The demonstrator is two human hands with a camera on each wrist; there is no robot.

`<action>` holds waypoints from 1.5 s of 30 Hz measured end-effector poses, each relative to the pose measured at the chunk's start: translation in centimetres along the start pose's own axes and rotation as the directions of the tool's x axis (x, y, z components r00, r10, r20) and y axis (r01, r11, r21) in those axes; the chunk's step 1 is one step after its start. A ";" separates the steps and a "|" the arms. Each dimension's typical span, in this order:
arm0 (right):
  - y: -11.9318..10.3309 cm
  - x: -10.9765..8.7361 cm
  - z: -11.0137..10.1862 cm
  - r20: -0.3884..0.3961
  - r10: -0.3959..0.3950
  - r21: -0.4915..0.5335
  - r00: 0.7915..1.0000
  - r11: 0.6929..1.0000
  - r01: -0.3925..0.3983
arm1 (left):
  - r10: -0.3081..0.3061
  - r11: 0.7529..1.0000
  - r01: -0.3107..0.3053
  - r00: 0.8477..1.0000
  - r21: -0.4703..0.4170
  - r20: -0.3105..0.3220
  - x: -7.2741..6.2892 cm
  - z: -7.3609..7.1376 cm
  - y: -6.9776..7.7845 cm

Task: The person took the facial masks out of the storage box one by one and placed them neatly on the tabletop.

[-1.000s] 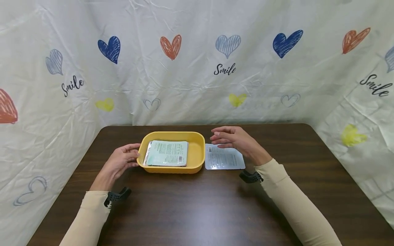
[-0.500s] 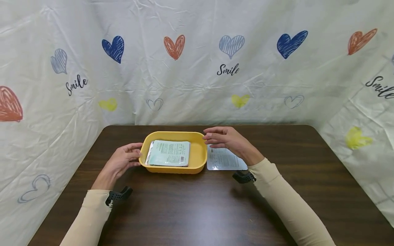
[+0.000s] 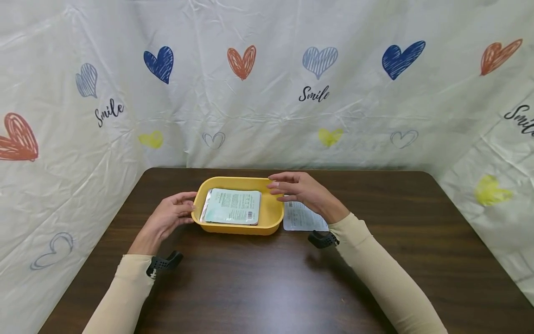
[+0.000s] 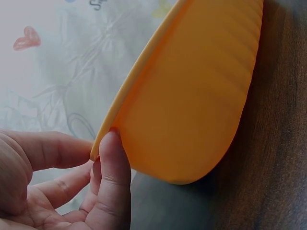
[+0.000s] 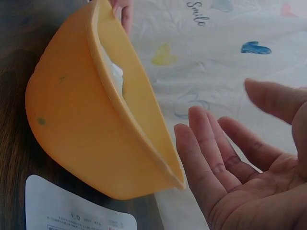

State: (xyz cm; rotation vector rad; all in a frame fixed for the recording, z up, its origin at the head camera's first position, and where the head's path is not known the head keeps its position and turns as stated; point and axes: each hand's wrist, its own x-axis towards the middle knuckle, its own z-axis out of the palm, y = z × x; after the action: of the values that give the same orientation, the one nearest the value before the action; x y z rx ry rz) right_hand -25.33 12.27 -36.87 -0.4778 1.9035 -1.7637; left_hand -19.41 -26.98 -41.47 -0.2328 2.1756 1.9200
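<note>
Counter (image 3: 233, 283): yellow tray (image 3: 272, 211) toward its 12 o'clock edge, between the hands, long axis 9-to-3. Right hand (image 3: 303, 190) hovers by the tray's 2 o'clock, relaxed, nothing held (contact unclear). Left hand (image 3: 170, 214) nearer, pinching its 9 o'clock end. Pale-blue packet (image 3: 303, 219) just outside 3 o'clock; green packet (image 3: 233, 207) inside, toward 9.

I see a dark, wood-grained bench (image 3: 233, 283) with rounded far corners and a pale glare (image 3: 279, 297) near me; behind it and along both sides hangs creased white sheeting (image 3: 267, 106) printed with coloured hearts (image 3: 160, 65) and the word "Smile" (image 3: 314, 94).
</note>
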 end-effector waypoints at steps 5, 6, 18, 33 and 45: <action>0.0 0.6 0.5 -0.005 0.009 0.005 1.000 1.000 -0.009 | -0.005 1.000 0.005 1.000 0.003 -0.008 -0.1 0.0 0.2; 0.0 0.8 0.6 -0.005 0.014 0.010 1.000 1.000 -0.014 | -0.005 1.000 0.005 1.000 0.003 -0.007 -0.1 0.0 0.2; 0.0 2.4 2.5 0.045 0.030 0.057 0.999 0.998 -0.032 | 0.029 1.000 -0.029 0.999 -0.003 0.018 -0.2 0.1 0.3; 1.2 4.1 5.8 0.020 0.122 -0.076 0.992 0.990 -0.121 | 0.019 1.000 -0.019 1.000 -0.007 0.014 0.0 0.3 -0.2; 1.1 4.0 6.4 0.020 0.149 -0.045 0.989 0.988 -0.148 | 0.015 1.000 -0.015 1.000 0.011 -0.010 -0.1 0.2 -0.2</action>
State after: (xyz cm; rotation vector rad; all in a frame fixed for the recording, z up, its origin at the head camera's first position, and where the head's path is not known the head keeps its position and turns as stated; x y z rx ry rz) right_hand -24.77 4.85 -38.67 -0.3602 1.9126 -1.6179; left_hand -19.29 -26.79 -41.63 -0.2250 2.1996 1.9193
